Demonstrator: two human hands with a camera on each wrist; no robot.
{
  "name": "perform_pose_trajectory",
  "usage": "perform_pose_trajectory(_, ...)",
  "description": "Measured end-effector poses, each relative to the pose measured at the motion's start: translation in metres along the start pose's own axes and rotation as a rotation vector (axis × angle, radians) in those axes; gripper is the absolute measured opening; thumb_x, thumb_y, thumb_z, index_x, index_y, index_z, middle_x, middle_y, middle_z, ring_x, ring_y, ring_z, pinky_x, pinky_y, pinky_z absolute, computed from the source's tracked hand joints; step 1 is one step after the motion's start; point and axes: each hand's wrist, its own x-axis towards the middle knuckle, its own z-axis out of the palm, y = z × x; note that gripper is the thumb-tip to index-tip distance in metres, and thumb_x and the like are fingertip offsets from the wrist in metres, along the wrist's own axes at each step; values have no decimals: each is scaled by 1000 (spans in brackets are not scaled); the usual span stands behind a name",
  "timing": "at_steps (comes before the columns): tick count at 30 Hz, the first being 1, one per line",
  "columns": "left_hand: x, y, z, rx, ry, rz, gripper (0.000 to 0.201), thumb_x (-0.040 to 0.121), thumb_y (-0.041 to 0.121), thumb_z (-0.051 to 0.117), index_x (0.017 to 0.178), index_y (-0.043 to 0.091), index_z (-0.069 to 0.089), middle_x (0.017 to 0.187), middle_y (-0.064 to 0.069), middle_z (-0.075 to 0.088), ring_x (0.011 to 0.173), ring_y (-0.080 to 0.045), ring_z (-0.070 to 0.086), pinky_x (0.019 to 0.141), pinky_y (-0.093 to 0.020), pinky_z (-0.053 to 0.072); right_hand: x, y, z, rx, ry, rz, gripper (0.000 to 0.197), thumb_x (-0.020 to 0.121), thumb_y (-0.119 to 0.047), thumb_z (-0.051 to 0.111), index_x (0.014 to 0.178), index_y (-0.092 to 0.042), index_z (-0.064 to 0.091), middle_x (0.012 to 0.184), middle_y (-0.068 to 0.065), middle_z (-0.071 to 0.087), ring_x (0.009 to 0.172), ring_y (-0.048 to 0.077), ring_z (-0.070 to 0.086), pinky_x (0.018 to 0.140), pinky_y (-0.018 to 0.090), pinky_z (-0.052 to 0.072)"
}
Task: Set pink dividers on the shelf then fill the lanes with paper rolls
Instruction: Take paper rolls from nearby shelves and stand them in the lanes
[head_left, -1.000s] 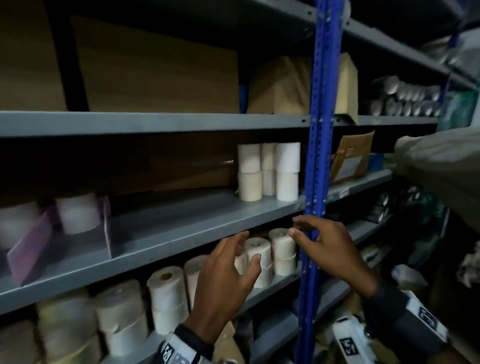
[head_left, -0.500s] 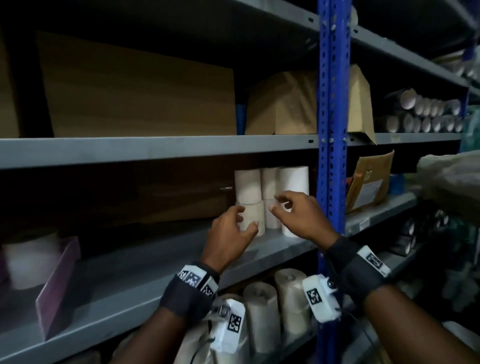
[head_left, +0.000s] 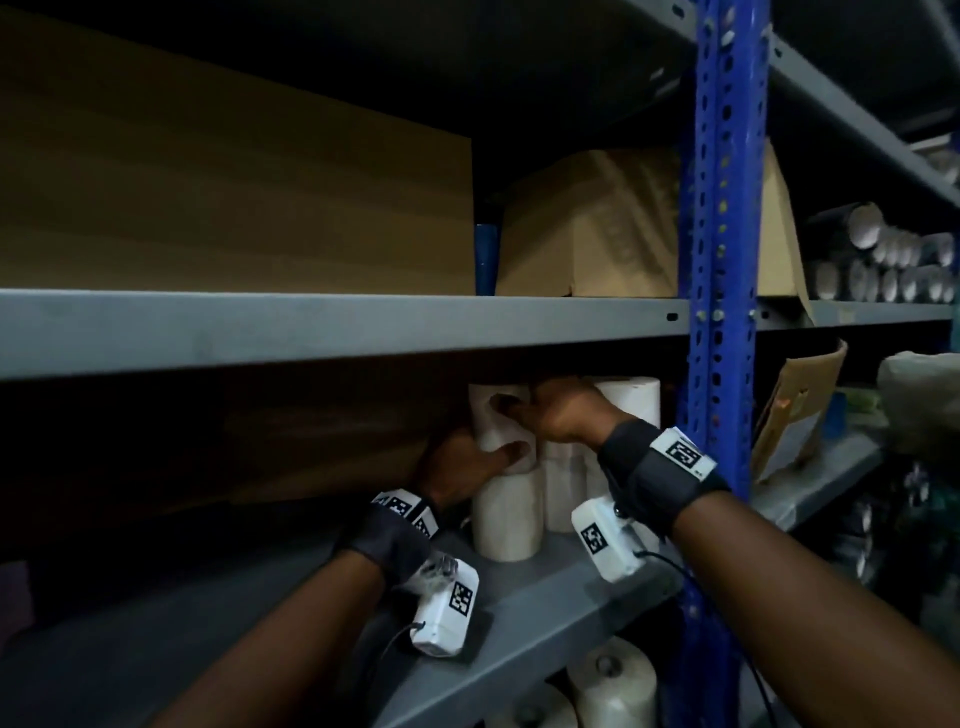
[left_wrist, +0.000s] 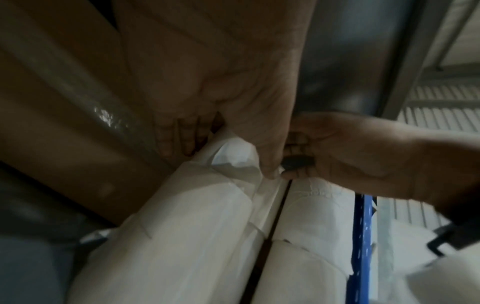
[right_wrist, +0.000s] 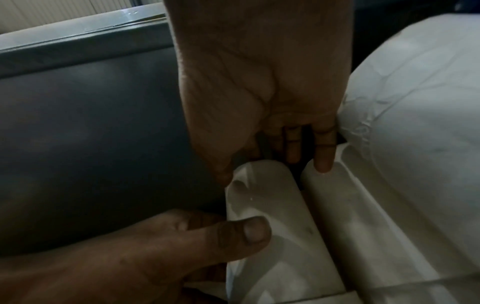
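Observation:
White paper rolls stand stacked two high on the grey shelf, just left of the blue upright. My left hand grips the upper left roll from its left side, with its thumb across the front. My right hand comes over the stack and holds the top of the same roll, thumb in front and fingers dipping behind. Beneath it stands a lower roll, and another upper roll is to the right. A dim pinkish divider edge shows at far left.
The shelf above hangs low over the stack and carries a large cardboard box and a brown wrapped parcel. More rolls sit on the shelf below. A torn carton leans right of the upright.
Both hands have risen from in front of the lower shelf to the stacked rolls and closed on the upper left roll. The view has drawn nearer and shifted right.

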Motion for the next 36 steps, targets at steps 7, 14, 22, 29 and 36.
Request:
perform_pose_trajectory(7, -1, 8, 4, -36, 40, -11, 65, 85, 24, 84, 141, 8, 54, 134, -8, 63, 118, -15, 60, 100, -28, 48, -13, -9, -2, 162, 51, -150, 56, 96, -36, 58, 147, -19, 43, 154, 6, 42, 142, 23, 36, 117, 32, 27)
perform_pose_trajectory(14, -58, 48, -13, -79, 36, 121, 66, 66, 39, 86, 125, 15, 67, 116, 0, 74, 107, -15, 71, 89, -45, 60, -75, -21, -35, 249, 273, -187, 41, 87, -39, 69, 124, -21, 66, 111, 0, 65, 114, 21, 50, 103, 36, 36)
perform_pose_trajectory(22, -185, 86, -33, -14, 115, 87, 86, 50, 65, 76, 125, 31, 52, 113, 15, 67, 97, 1, 66, 76, -25, 59, -170, -41, -83, 545, 36, -247, 44, 78, -50, 71, 118, -32, 69, 135, -14, 52, 124, -2, 48, 107, 29, 41)
perform_pose_trajectory(29, -314, 101, -40, -165, 146, 32, 80, 55, 60, 83, 125, 47, 45, 117, 23, 64, 103, 8, 64, 82, -25, 61, -256, -78, -98, 738, -194, -341, 39, 66, -58, 74, 99, -38, 75, 134, -21, 56, 122, -11, 50, 103, 31, 46)
perform_pose_trajectory(36, -419, 114, -70, -203, 205, -36, 84, 62, 49, 85, 136, 38, 49, 123, 19, 67, 109, -2, 67, 85, -32, 62, -314, -134, -105, 748, -388, -476, 32, 66, -52, 76, 94, -36, 75, 132, -24, 56, 120, -7, 54, 98, 27, 50)
